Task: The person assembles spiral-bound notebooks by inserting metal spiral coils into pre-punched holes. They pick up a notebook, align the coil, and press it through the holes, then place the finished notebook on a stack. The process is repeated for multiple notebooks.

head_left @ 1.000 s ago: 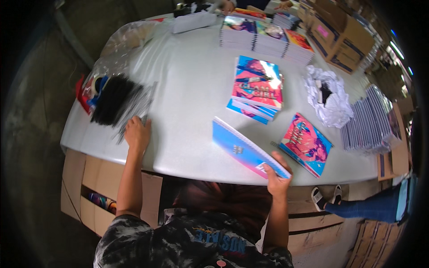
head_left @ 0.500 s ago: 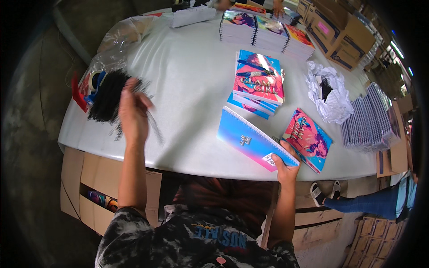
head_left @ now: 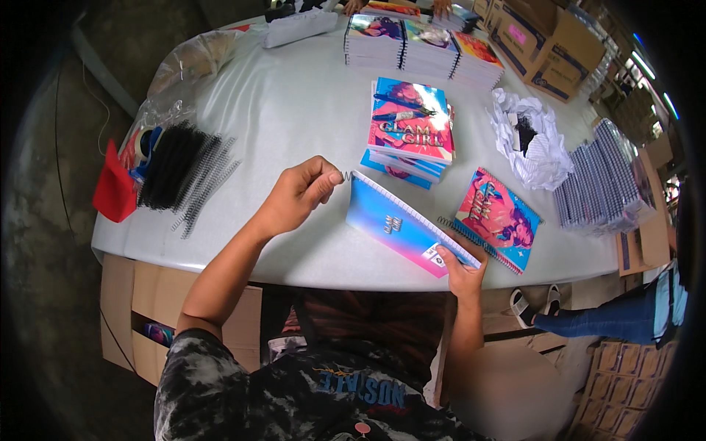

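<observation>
My right hand (head_left: pixel 463 273) grips the lower right end of a blue-and-pink notebook (head_left: pixel 390 220), thumb on its cover. A row of punched holes runs along its upper edge. At the notebook's upper left corner, my left hand (head_left: pixel 305 192) pinches a dark spiral binding coil (head_left: pixel 347 176). Only a short end of the coil shows between the fingers and the corner. Just right of the held notebook lies a pink-and-blue notebook (head_left: pixel 496 219) with a coil along its edge. Beyond is a stack of similar notebooks (head_left: pixel 410 121) with pens on top.
A bundle of black coils (head_left: pixel 173 165) and loose coils (head_left: pixel 202 195) lie at left, beside a red piece (head_left: pixel 116 187) and a tape roll. Crumpled paper (head_left: pixel 540 173) and a pile of coil-bound books (head_left: pixel 599 180) lie at right. Bound notebooks (head_left: pixel 375 55) and cartons (head_left: pixel 548 51) stand far back.
My left hand has moved right from the coil bundle to the notebook's corner, bringing a coil. My right hand still holds the notebook. The view has shifted slightly.
</observation>
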The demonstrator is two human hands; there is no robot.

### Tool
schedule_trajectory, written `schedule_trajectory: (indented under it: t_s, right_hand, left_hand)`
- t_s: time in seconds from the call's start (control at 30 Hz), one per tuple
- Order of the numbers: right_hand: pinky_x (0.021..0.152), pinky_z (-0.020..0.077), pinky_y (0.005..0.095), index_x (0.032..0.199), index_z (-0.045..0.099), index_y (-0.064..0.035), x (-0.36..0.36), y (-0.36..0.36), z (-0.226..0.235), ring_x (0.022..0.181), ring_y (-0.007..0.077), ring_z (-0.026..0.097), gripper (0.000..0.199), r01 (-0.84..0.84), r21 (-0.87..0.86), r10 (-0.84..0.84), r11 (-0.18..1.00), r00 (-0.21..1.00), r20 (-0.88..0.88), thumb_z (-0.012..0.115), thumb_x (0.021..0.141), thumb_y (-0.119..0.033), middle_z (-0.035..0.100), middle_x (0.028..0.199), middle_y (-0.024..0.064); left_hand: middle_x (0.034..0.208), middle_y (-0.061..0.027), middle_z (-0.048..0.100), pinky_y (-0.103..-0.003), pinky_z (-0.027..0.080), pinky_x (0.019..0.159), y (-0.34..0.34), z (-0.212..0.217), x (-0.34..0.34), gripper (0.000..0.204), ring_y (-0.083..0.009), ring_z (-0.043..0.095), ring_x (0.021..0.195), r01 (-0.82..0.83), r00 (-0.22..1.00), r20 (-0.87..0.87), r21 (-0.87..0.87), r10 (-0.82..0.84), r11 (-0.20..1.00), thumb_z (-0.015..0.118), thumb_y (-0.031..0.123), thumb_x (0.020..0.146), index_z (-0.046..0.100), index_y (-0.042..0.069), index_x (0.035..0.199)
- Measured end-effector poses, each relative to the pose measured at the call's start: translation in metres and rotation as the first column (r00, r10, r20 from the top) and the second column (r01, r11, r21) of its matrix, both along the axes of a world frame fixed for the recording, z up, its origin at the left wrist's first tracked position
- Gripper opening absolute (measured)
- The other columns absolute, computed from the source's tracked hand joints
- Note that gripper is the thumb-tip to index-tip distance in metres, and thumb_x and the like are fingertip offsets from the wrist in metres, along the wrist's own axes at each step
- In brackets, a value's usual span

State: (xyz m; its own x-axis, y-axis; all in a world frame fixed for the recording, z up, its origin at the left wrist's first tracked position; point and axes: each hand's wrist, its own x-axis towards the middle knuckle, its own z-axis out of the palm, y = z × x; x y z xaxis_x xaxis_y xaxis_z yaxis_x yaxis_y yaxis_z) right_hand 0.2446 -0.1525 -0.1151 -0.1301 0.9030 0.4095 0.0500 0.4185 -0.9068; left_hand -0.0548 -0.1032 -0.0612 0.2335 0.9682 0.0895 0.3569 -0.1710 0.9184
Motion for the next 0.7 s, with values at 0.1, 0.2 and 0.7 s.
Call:
schedule_trajectory:
  t_s: [0.1,0.2,0.7]
  right_hand:
    - [0.070,0.0477,0.0227,0.104,0.063,0.0049,0.000,0.002,0.003,0.078,0.0112,0.061,0.023,-0.028,0.056,0.026,0.998,0.998,0.053,0.058,0.082,0.005,0.067,0.096,0.0137]
    - [0.071,0.0481,0.0237,0.103,0.063,0.0048,-0.001,0.004,0.001,0.078,0.0129,0.062,0.022,-0.066,0.128,0.060,0.990,0.997,0.045,0.058,0.082,0.005,0.067,0.097,0.0148]
    - [0.071,0.0479,0.0239,0.102,0.062,0.0065,-0.007,-0.011,0.000,0.076,0.0123,0.062,0.023,-0.023,0.015,0.024,1.000,0.999,-0.034,0.061,0.080,0.000,0.068,0.089,0.0117]
  left_hand:
    - [0.068,-0.0010,0.055,-0.020,0.037,0.052,0.004,0.018,-0.003,0.024,-0.0052,0.045,0.060,0.040,0.999,0.039,-0.209,-0.032,0.977,0.056,0.026,0.091,0.057,0.003,0.086]
    - [0.073,-0.0010,0.055,-0.019,0.036,0.052,0.011,0.025,-0.006,0.017,-0.0044,0.046,0.061,0.081,0.993,0.101,-0.206,-0.061,0.975,0.059,0.021,0.089,0.057,0.004,0.086]
    - [0.095,-0.0098,0.061,-0.038,0.040,0.088,0.000,0.067,0.014,0.024,-0.0279,0.057,0.090,0.438,0.671,-0.735,0.501,0.100,0.747,0.066,0.019,0.077,0.061,0.007,0.098]
